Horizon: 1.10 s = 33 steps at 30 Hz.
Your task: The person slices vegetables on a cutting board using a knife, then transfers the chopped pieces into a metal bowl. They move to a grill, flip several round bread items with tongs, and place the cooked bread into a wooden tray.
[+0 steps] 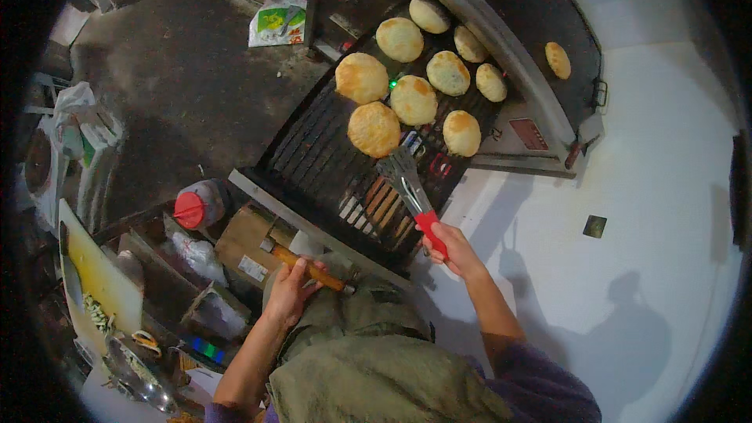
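Note:
My right hand (452,248) grips the red handle of a metal turning tool (408,179), a spatula or tongs. Its flat tip reaches the lower edge of a browned flatbread (374,129) on a black slatted rack (311,147). Several more round flatbreads (413,100) lie across the rack's far part, the ones at the back leaning up near a curved metal edge. Close to my lap, my left hand (294,291) is closed around a wooden handle (311,270) with metal at both ends; what tool it belongs to I cannot tell.
Beyond the curved metal rim (499,29), a single flatbread (557,60) rests on a dark round griddle (564,17). A red-lidded jar (190,210) and a cardboard box (241,247) stand at left. Further left are a cutting board (108,282) with chopped greens and a metal bowl (138,373). A white wall (640,147) borders the right.

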Each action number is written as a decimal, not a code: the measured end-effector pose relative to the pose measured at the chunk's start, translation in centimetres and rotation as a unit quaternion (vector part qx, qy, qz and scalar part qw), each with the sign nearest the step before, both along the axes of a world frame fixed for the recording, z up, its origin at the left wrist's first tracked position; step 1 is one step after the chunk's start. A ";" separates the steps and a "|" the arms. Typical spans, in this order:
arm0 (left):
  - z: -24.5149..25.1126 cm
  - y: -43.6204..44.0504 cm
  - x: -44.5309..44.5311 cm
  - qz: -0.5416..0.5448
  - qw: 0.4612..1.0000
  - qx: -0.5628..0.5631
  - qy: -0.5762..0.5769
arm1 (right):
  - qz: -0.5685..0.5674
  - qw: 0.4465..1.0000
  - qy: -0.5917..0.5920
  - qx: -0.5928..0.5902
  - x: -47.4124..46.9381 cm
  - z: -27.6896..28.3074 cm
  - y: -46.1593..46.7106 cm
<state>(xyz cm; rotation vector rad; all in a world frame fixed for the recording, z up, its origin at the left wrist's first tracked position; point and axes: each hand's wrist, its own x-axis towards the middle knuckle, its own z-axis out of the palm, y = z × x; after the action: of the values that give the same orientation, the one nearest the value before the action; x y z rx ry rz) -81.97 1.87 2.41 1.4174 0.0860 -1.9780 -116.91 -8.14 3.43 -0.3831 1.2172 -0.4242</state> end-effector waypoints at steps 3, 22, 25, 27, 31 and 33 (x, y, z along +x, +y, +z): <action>0.0 -0.3 0.3 -0.019 1.000 -0.003 -0.009 | 0.000 1.000 0.002 -0.004 1.2 -1.6 -0.3; -0.6 0.9 -0.1 0.000 1.000 -0.013 -0.011 | -0.019 0.987 0.095 -0.129 4.3 -4.2 -3.9; -0.4 0.9 -0.2 -0.006 1.000 -0.003 -0.023 | 0.012 0.979 0.152 -0.137 4.1 -3.6 -4.3; -0.2 0.8 -0.3 -0.010 1.000 0.008 -0.026 | 0.050 0.959 0.217 -0.176 3.3 -2.3 -3.6; 0.4 0.7 -0.6 -0.015 0.999 -0.008 -0.031 | 0.068 0.949 0.234 -0.203 2.5 -0.3 -3.3; 0.6 0.7 -0.6 -0.016 0.999 -0.004 -0.030 | 0.111 0.920 0.282 -0.250 2.6 0.2 -3.7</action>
<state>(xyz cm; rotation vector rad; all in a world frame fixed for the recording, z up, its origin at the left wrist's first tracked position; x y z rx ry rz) -82.62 2.56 2.99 1.4814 0.0278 -1.9580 -114.27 -11.83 3.64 -1.1326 1.5942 -0.4400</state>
